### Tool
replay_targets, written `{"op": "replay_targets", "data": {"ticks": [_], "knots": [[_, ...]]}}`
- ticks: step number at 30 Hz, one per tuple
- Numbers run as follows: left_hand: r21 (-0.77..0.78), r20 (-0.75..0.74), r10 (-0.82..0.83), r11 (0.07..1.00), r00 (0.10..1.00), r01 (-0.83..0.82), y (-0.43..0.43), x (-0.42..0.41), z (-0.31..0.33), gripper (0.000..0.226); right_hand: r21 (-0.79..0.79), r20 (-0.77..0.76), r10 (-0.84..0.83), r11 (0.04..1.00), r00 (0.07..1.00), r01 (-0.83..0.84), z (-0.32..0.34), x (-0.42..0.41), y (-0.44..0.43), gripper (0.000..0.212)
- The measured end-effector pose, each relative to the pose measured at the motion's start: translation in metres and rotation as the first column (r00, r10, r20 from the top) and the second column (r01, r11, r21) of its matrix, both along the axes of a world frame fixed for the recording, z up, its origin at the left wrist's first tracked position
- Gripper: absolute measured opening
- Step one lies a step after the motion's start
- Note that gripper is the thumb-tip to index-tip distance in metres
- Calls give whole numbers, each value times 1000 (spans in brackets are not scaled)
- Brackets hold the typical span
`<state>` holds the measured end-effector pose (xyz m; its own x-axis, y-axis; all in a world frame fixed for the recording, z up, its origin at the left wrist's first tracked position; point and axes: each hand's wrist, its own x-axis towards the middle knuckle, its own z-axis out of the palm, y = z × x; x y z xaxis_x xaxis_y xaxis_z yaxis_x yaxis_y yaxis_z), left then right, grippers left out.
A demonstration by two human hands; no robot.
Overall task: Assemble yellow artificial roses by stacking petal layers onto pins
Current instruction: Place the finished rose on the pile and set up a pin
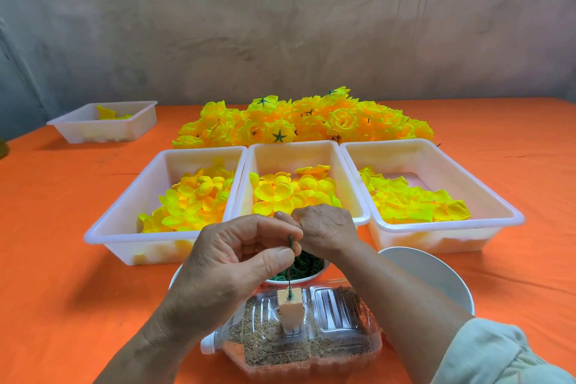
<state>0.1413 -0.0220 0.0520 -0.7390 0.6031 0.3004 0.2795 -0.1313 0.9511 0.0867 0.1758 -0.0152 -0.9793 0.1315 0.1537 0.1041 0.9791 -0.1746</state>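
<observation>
A thin green pin [290,243] stands upright in a small wooden block [290,305], which sits in a sand-filled clear plastic bottle [296,349] lying on its side. My left hand [237,256] pinches the pin's upper part between thumb and forefinger. Just behind it, my right hand [325,227] has its fingers curled down by the pin's top, and whatever they hold is hidden. Three white trays of loose yellow petal layers stand side by side beyond the hands: left tray [140,241], middle tray [293,156], right tray [420,159].
Behind the trays, finished yellow roses [305,121] lie heaped on the orange table [46,227]. A bowl of green rings [307,265] sits under my hands, a white bowl [430,274] to the right. A small, nearly bare tray [124,131] stands far left.
</observation>
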Motion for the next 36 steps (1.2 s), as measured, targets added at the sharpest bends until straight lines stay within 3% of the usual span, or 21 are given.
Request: {"op": "replay_targets", "data": {"ticks": [8, 18, 27, 36], "knots": [[77, 199, -42, 997, 979, 27, -4, -6, -3, 19, -2, -15, -26, 1000, 1000, 26, -3, -3, -1, 66], [83, 263, -22, 997, 965, 0, 0, -2, -2, 21, -17, -4, -4, 1000, 1000, 4, -1, 1, -1, 62], [83, 196, -23, 997, 980, 6, 0, -2, -1, 21, -12, -9, -8, 1000, 1000, 8, -2, -1, -1, 64], [45, -61, 49, 998, 997, -46, -3, -1, -3, 21, -13, -28, -26, 1000, 999, 26, -3, -2, -1, 65]]}}
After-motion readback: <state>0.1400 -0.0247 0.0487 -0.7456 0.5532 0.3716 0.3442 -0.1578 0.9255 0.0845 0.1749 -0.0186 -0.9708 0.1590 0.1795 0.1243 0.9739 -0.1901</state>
